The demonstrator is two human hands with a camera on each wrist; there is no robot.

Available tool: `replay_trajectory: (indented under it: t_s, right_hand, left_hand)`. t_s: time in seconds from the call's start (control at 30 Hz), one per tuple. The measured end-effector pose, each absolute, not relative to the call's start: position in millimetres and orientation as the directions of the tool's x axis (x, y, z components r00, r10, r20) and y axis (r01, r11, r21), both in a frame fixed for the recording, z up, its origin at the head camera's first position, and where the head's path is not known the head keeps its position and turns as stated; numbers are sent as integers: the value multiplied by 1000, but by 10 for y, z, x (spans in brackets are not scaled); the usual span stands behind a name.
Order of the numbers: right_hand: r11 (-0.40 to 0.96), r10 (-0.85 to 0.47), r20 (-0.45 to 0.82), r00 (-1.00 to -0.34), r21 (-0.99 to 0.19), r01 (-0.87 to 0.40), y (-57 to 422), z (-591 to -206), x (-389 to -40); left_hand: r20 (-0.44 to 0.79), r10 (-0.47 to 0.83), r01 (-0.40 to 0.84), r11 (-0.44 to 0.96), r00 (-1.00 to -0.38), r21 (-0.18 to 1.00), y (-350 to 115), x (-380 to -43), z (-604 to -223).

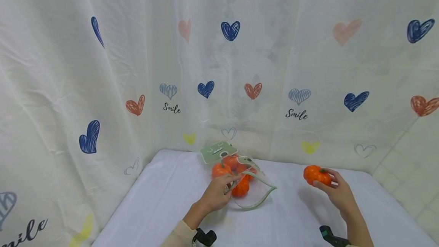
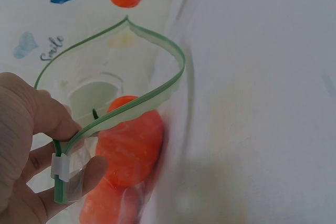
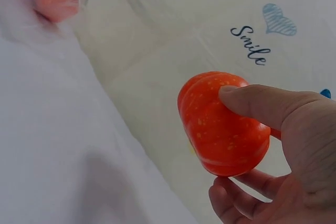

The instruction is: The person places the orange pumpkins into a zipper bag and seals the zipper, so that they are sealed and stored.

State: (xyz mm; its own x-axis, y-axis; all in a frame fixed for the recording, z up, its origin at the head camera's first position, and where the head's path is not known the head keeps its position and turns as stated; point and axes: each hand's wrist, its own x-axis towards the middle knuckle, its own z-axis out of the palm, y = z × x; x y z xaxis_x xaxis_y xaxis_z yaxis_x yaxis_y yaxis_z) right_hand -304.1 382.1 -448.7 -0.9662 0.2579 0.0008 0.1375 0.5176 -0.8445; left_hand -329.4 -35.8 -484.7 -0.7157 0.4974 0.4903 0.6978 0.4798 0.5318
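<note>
Presently, the left hand pinches the green-edged rim of a clear zip bag between thumb and fingers, at the end fitted with a white slider, and the bag's mouth stands open. Several orange pumpkins sit inside the bag on the white-covered table, while the right hand, thumb and fingers partly closed, grips a single pumpkin above the tabletop, right of the bag and well apart from it
</note>
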Motion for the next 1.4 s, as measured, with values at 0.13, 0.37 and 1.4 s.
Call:
replay_trajectory:
  t_s: [0.13, 0.37, 1.4]
  right_hand:
    - [526, 247, 3, -969, -840, 131, 3808, -4460, -3035]
    - [525, 232, -11, -973, -840, 135, 3774, -4410, -3028]
    - [646, 30, 124, -992, -760, -76, 3315, -4126, -2899]
  left_hand:
    - [485, 496, 693, 487, -720, 532, -357, -3288, -4831]
    - [477, 489, 682, 481, -730, 550, -352, -3293, -4822]
    - [470, 491, 678, 479, -734, 558, -355, -3291, -4819]
